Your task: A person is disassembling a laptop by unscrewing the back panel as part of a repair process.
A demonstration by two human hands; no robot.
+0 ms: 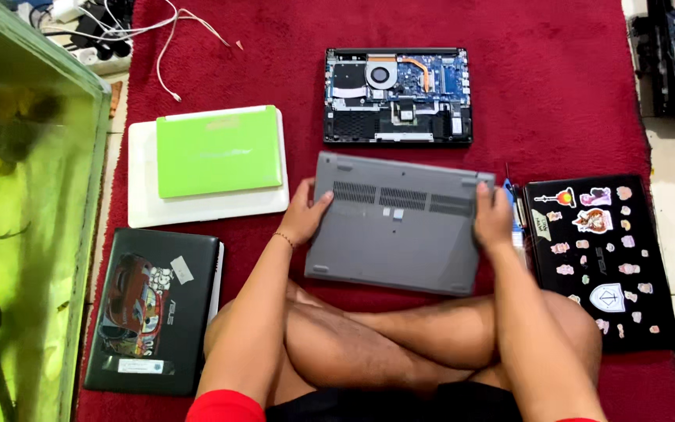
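Note:
A grey laptop bottom cover (397, 223), with vent slots across it, lies on the red carpet (572, 94) in front of my crossed legs. My left hand (304, 214) grips its left edge, thumb on top. My right hand (492, 217) grips its right edge. Just beyond it lies an opened laptop (398, 95), its fan, copper heat pipe and circuit board exposed.
A green laptop (219, 151) rests on a white one (144, 205) at left. A black laptop with a car sticker (152, 309) lies near left, a black sticker-covered laptop (599, 254) at right. A blue-handled tool (512, 195) lies beside it. A glass tank (17, 219) stands far left; cables (167, 47) trail behind.

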